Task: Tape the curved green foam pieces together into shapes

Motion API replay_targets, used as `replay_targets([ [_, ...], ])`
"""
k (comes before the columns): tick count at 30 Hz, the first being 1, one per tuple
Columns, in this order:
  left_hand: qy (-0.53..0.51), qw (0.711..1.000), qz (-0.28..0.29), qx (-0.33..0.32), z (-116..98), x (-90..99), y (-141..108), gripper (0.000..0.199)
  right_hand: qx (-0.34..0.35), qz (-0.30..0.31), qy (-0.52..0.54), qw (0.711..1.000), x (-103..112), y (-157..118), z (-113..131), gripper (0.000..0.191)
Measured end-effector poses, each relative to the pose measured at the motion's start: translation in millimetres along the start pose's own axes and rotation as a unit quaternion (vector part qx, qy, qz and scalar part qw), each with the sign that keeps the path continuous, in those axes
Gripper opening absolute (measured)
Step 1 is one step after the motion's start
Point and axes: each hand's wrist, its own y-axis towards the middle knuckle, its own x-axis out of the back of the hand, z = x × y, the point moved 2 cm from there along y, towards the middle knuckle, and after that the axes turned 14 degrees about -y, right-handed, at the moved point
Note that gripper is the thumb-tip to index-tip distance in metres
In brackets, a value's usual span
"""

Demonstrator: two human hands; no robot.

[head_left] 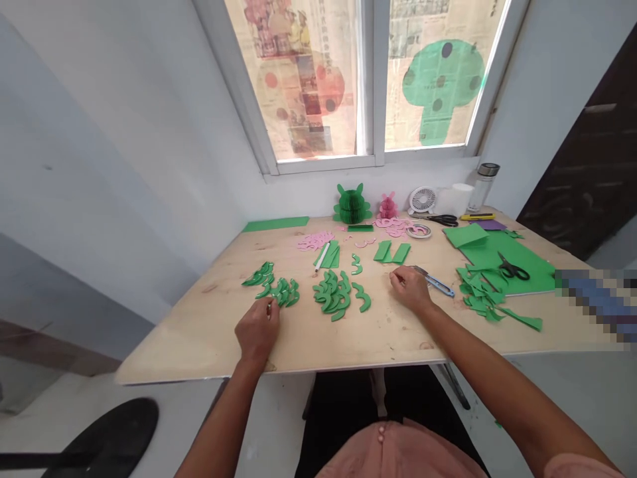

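Observation:
My left hand rests closed on the table near its front edge, with nothing visible in the fingers. Just beyond it lies a cluster of small green wavy paper pieces. Another heap of green curved paper cut-outs sits between my hands, with a loose wavy piece at its right. My right hand is also closed on the tabletop, and I see nothing held in it. Right beside it is a light-blue utility knife. Folded green paper strips lie beyond that hand.
Green scraps and black scissors lie on the right by green sheets. A white pen and pink cut-outs lie farther back. Along the wall stand a green paper figure, a fan and a bottle.

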Motion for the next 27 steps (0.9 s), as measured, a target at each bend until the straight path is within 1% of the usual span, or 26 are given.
replay_targets([
  [4, 0.009, 0.999, 0.029, 0.037, -2.1, 1.8, 1.5, 0.031, 0.010, 0.000, -0.013, 1.000, -0.1, -0.9, 0.9, 0.021],
  [9, -0.001, 0.997, 0.036, 0.062, -3.8, 4.5, 2.1, 0.035, 0.020, -0.003, -0.035, 0.999, -2.5, -2.3, 1.1, 0.022],
  [21, -0.025, 0.997, 0.021, 0.076, -4.6, 8.1, 2.3, 0.033, 0.061, -0.006, -0.085, 0.995, -0.8, -5.2, 7.5, 0.019],
  [27, -0.029, 0.998, 0.018, 0.061, -5.9, 8.8, 2.2, 0.032, 0.074, -0.007, -0.094, 0.993, -1.6, -5.3, 8.5, 0.019],
])
